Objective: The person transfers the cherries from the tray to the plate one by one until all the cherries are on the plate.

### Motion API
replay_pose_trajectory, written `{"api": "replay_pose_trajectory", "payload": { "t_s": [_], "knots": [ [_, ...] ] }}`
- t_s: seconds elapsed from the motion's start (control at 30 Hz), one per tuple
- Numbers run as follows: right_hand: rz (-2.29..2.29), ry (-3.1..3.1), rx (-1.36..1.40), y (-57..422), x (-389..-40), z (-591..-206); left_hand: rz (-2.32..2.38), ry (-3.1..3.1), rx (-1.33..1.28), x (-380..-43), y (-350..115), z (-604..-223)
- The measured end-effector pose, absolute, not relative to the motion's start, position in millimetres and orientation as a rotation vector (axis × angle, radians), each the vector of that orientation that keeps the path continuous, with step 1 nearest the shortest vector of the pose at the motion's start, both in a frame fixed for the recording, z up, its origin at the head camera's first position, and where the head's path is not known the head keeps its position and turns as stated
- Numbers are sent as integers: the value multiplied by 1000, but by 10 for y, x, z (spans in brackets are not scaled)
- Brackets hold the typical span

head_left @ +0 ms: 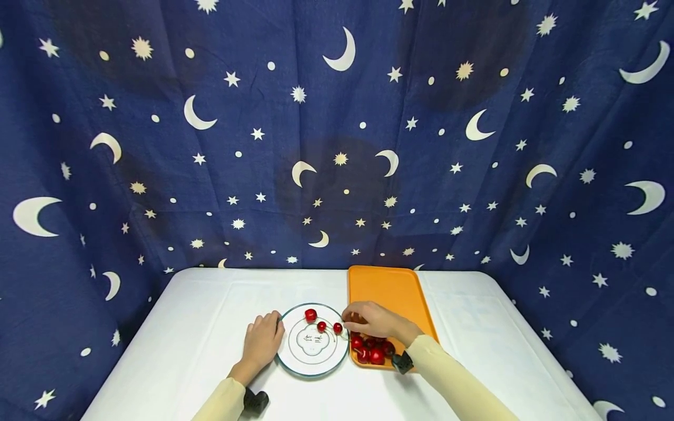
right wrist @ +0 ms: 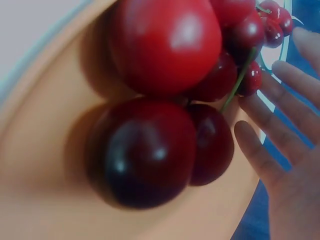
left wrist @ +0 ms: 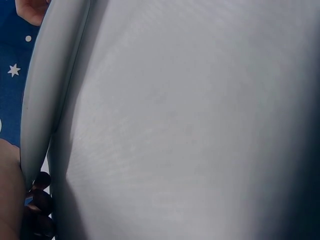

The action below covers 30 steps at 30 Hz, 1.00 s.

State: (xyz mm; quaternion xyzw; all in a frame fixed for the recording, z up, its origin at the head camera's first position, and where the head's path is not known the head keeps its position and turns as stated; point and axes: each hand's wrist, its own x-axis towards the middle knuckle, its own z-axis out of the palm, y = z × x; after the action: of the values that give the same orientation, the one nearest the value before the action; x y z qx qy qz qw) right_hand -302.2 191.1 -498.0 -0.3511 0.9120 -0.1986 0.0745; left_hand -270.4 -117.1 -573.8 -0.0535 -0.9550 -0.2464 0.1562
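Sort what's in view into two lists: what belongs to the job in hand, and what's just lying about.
Apparently in the job:
- plate, with three cherries
- orange tray, with more cherries
- left hand, at the plate's rim
- right hand, near both

Just surroundings:
- star-and-moon curtain
- white-covered table

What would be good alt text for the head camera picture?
A person's left hand holds a white plate with three red fruits; the right hand reaches across an orange tray of cherries to the plate's edge. Behind hangs a starry blue curtain.
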Motion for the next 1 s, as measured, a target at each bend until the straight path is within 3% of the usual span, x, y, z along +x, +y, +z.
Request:
{"api": "replay_pose_trajectory", "payload": {
  "t_s": [0.53,1.0],
  "knots": [
    [-538,2828,-1159,1955,-3054,-5020,-696,-2803,-130,-2691,-1150,-5678],
    [-434,2836,-987,2087,-2962,-4980,-697,-2768,-129,-2692,-1157,-5718]
  ]
}}
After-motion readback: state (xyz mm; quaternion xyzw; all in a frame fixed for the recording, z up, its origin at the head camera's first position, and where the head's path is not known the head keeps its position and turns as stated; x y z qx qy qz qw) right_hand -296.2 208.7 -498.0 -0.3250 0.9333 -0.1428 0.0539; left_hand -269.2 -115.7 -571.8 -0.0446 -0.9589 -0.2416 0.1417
